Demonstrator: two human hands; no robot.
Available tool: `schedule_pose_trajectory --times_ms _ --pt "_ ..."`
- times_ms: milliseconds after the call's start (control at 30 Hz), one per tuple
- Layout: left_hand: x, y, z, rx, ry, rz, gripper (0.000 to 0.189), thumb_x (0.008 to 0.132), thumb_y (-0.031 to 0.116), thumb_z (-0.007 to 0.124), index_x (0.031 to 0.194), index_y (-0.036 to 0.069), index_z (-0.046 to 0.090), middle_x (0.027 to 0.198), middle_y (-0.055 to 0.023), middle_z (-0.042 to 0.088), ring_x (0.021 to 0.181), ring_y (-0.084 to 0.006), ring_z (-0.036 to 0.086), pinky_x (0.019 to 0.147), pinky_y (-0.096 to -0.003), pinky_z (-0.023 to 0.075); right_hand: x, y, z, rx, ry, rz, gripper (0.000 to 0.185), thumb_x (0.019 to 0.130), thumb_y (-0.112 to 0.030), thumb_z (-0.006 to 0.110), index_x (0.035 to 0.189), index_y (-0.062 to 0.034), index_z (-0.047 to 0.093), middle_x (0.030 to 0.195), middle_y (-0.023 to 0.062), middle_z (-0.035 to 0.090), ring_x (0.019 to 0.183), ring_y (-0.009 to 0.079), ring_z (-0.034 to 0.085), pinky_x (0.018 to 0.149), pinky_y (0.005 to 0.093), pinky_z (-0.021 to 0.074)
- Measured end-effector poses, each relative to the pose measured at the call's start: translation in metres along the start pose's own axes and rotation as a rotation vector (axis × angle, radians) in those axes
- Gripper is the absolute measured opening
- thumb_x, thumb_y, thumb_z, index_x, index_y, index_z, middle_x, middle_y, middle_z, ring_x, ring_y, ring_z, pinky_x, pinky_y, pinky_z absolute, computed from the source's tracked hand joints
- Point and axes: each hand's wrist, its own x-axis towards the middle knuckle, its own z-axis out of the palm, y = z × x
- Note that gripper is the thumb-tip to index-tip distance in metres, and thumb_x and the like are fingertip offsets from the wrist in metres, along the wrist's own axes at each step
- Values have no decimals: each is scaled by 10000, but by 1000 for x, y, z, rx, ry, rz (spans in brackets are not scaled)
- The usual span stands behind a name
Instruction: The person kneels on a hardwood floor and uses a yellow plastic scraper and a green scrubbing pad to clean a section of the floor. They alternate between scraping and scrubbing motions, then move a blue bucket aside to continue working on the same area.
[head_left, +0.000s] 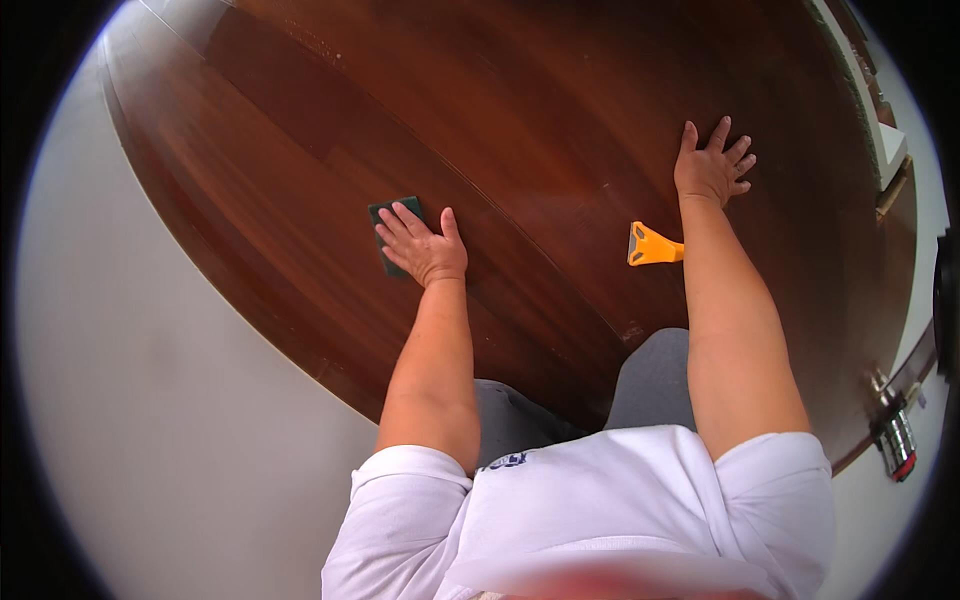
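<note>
My left hand (426, 246) presses flat on a dark green scouring pad (391, 264), its fingers apart. The pad lies on the reddish-brown wood plank floor (525, 135). Farther to the right, my right hand (711, 169) rests palm down on the planks with its fingers spread and nothing in it. A yellow plastic scraper (654, 246) lies just left of my right forearm, which hides the end of its handle.
A pale wall (172, 360) runs along the floor's left edge. At the far right stand a white block-like object (891, 154) and a shiny cylindrical item with a red end (898, 442). My knees are close to the scraper.
</note>
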Motion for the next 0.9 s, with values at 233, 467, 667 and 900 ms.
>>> schedule_pose_trajectory --times_ms 233,467,667,900 --pt "-3 4 -10 -20 11 -6 779 835 579 364 1387 75 146 1449 -129 108 1333 -323 82 1051 -493 106 -19 48 -33 249 -154 -363 671 813 -592 420 1333 -178 332 1414 142 215 1309 317 184 1014 529 183" --pt "-1 6 -13 -36 -13 -7 776 826 577 388 1382 84 164 1440 -144 124 1327 -336 102 1041 -513 136 -100 105 -45 -160 -179 -1105 519 727 -358 636 1159 -115 484 1209 124 472 1163 298 407 956 459 295" --pt "-1 5 -12 -81 -41 -23 784 822 588 379 1389 98 149 1449 -126 106 1332 -323 81 1047 -505 104 -59 18 -60 154 -232 -1185 441 727 -243 651 1113 -72 524 890 82 566 859 276 522 791 393 377" --pt "-1 5 -16 -84 -81 -33 787 817 595 384 1387 102 160 1449 -128 102 1335 -322 63 1050 -505 100 -29 -53 -77 -109 -426 -1177 401 725 -256 662 1101 -162 559 895 39 571 935 223 510 841 379 342"
